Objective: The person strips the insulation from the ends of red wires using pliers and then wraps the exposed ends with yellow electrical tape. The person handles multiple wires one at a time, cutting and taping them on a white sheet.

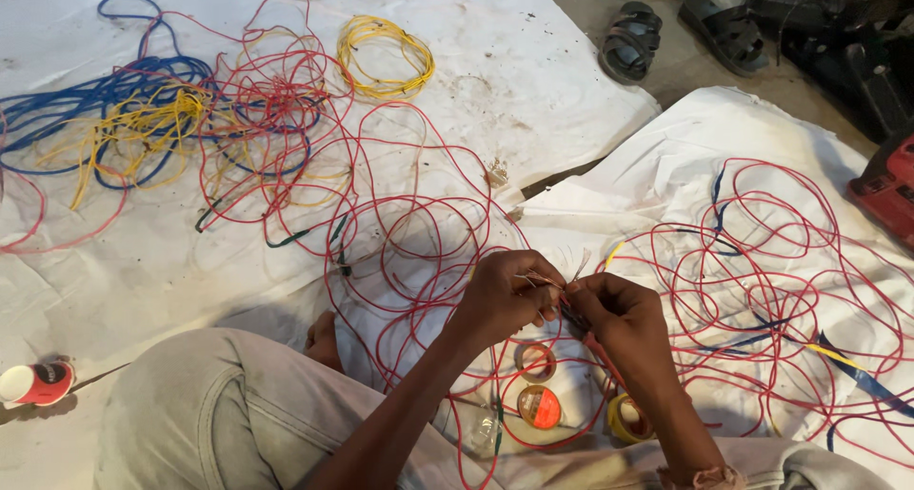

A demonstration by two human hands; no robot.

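You are sitting on the floor over white cloth sheets (pixel 533 80), with both hands brought together just above your lap. Your left hand (pixel 507 295) is pinched closed on the stripped, bare strands of a thin red insulated wire (pixel 547 280), and your right hand (pixel 614 309) is likewise clenched on the wire's red sheath just beside it; the fingertips of the two hands nearly touch. The bare strands fan up between them, so the joining or twisting looks to be only at its start.

Judging by the layout, most of the work remains: a large loose tangle of red wire (pixel 771 252) sprawls to your right, another red, blue and yellow tangle (pixel 190 119) lies well apart on your left, and only one small yellow wire coil (pixel 386 57) is neatly wound up.

Below your hands lie three tape rolls: a brownish one (pixel 536 361), an orange one (pixel 539 406) and a yellow one (pixel 628 419), none of them in use.
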